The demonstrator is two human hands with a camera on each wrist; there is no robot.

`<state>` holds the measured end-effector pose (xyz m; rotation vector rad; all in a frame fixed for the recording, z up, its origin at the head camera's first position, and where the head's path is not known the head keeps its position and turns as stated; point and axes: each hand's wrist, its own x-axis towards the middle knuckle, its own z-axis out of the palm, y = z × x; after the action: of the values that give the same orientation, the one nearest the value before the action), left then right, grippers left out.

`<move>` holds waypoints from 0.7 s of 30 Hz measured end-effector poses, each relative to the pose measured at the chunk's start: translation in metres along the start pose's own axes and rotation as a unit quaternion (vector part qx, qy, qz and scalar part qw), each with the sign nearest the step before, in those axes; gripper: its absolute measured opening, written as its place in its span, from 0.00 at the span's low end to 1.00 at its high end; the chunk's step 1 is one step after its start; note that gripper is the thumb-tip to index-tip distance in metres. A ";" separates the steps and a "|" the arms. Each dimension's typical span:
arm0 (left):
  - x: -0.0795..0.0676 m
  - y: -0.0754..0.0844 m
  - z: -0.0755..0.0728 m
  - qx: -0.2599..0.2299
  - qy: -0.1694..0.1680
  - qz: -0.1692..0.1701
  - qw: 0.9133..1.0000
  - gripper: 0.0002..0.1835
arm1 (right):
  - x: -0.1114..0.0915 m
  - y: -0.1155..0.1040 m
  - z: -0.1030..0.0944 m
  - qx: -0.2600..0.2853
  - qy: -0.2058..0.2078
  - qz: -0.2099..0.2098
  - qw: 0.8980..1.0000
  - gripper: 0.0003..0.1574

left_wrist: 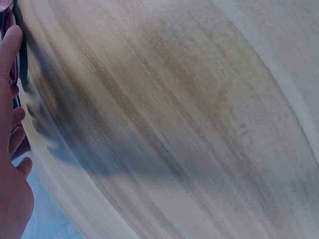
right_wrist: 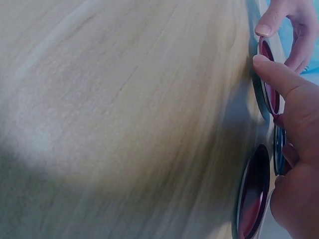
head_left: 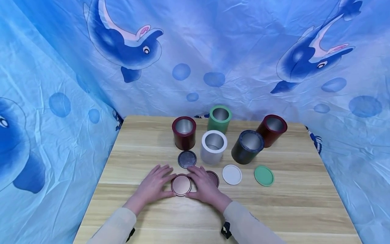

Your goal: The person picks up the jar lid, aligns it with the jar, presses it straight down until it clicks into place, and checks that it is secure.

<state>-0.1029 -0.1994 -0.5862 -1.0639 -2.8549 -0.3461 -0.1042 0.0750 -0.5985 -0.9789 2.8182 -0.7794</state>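
Note:
Both hands hold one dark red round lid (head_left: pixel 181 185) between them, near the front of the table. My left hand (head_left: pixel 155 184) has its thumb and forefinger on the lid's left rim. On the opposite rim are the thumb and forefinger of my right hand (head_left: pixel 205 186). In the right wrist view this lid (right_wrist: pixel 270 92) shows edge-on, tilted, with a shadow below it. A second dark red lid (head_left: pixel 215 177) lies partly hidden beneath the right hand. A dark blue lid (head_left: pixel 187 159) lies just beyond the fingertips.
To the right lie a white lid (head_left: pixel 232 175) and a green lid (head_left: pixel 264 176). Open, upright cans stand behind: a red can (head_left: pixel 184 141), a green can (head_left: pixel 215 127), a white can (head_left: pixel 210 156), a dark blue can (head_left: pixel 241 153) and another red can (head_left: pixel 268 137). A blue dolphin-print cloth (head_left: pixel 195 51) surrounds the table.

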 end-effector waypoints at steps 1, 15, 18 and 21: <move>0.000 0.000 0.000 0.002 0.001 0.000 1.000 0.42 | 0.000 0.000 0.000 0.004 0.002 -0.002 1.000 0.47; -0.004 0.004 -0.023 0.001 0.012 -0.012 1.000 0.43 | 0.004 -0.009 -0.016 0.022 0.014 -0.012 1.000 0.53; -0.006 0.004 -0.031 0.002 0.018 -0.011 1.000 0.43 | 0.007 -0.014 -0.021 0.024 0.010 -0.011 1.000 0.53; -0.008 0.002 -0.037 0.003 0.036 -0.002 0.999 0.43 | 0.009 -0.018 -0.026 0.026 0.014 -0.016 0.999 0.53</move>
<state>-0.0959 -0.2117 -0.5506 -1.0225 -2.7943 -0.3687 -0.1066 0.0689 -0.5666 -1.0147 2.7962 -0.8724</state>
